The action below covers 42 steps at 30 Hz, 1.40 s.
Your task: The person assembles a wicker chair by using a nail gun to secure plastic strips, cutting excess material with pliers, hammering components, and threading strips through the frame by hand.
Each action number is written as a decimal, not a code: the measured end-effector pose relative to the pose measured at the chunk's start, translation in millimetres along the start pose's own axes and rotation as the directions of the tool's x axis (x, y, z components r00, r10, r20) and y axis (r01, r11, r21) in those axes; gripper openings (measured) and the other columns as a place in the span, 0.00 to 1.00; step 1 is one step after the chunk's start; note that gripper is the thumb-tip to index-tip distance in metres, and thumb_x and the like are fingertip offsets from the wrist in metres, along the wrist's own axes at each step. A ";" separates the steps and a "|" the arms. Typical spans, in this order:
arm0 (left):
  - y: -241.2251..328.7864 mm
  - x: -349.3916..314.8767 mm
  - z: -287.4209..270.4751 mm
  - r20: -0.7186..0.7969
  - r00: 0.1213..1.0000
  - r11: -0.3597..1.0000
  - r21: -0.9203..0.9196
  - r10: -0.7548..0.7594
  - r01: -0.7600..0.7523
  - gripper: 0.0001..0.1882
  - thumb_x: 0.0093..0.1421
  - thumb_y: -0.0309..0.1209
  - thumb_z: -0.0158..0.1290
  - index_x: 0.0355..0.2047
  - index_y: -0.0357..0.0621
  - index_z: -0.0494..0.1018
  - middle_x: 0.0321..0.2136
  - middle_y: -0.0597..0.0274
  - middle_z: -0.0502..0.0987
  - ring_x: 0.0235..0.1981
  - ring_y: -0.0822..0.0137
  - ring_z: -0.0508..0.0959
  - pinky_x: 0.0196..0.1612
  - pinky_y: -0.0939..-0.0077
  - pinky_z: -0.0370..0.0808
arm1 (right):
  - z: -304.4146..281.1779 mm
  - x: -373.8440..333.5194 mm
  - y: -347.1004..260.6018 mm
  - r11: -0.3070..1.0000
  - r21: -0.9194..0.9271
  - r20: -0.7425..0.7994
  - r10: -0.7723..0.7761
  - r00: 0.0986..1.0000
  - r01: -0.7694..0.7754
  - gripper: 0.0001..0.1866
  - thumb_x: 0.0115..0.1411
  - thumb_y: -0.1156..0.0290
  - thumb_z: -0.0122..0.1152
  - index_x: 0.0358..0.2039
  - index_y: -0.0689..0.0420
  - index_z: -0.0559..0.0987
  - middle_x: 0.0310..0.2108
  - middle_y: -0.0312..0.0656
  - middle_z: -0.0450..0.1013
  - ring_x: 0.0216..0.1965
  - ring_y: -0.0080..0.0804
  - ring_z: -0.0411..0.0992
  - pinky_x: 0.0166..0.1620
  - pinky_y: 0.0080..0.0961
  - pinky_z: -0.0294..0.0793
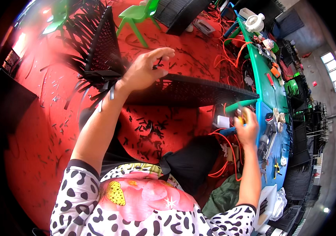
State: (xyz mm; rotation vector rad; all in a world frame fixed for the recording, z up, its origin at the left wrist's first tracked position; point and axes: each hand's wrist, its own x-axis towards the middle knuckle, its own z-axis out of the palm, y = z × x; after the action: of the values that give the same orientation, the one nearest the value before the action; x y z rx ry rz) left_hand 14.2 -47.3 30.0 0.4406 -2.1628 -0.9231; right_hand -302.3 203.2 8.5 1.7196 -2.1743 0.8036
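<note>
A black woven panel frame point(195, 91) stretches out in front of me, its far side point(104, 47) rising at the left with loose black strips fanning off its edge. Over the corner of the frame is my left hand point(145, 70), thumb and bent fingers apart. Something small and dark shows between them; whether it is held I cannot make out. At the right, my right hand point(248, 128) is closed round a yellow-handled tool point(240, 116), blurred and mostly covered by the fingers. This hand is beside the blue table edge, apart from the panel.
Along the right, a green table point(260, 74) and a blue table point(280, 147) carry a white fan point(254, 23), a red-handled screwdriver point(270, 80) and several tools. Orange hoses point(230, 59) trail below. Cut black strips litter the red floor point(46, 157). A green chair point(138, 13) stands beyond.
</note>
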 end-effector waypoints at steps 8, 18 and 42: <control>-11.8 3.1 5.2 -0.035 0.990 0.945 -0.306 -0.136 0.119 0.22 0.60 0.32 0.53 0.53 0.35 0.65 0.46 0.65 0.72 0.35 0.81 0.69 0.42 0.83 0.69 | -139.3 -186.4 206.6 0.459 -0.429 -0.224 0.780 0.584 -0.778 0.31 0.52 0.50 0.58 0.47 0.63 0.71 0.42 0.58 0.71 0.43 0.57 0.69 0.45 0.42 0.68; -0.7 2.6 -0.2 -0.065 0.984 0.927 -0.351 -0.164 0.131 0.25 0.59 0.43 0.52 0.51 0.36 0.68 0.47 0.62 0.73 0.50 0.72 0.68 0.52 0.75 0.65 | -110.7 -138.1 181.4 0.745 -0.510 -0.221 0.369 0.903 -0.429 0.27 0.50 0.65 0.63 0.50 0.61 0.69 0.42 0.54 0.71 0.45 0.52 0.68 0.48 0.41 0.67; -8.0 -6.2 8.1 -0.375 0.924 0.922 -0.380 -0.076 -0.078 0.20 0.63 0.37 0.47 0.50 0.37 0.68 0.47 0.61 0.72 0.48 0.72 0.69 0.50 0.79 0.64 | 91.1 99.5 -188.9 0.719 0.686 0.132 -0.273 0.953 0.111 0.06 0.47 0.80 0.62 0.28 0.63 0.77 0.28 0.43 0.73 0.31 0.36 0.73 0.37 0.25 0.70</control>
State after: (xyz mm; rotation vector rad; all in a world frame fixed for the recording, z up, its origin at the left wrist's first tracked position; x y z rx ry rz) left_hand 12.6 -45.5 17.2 0.3832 -1.5763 -1.1310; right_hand -136.5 42.8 35.2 2.4341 -1.8848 1.5455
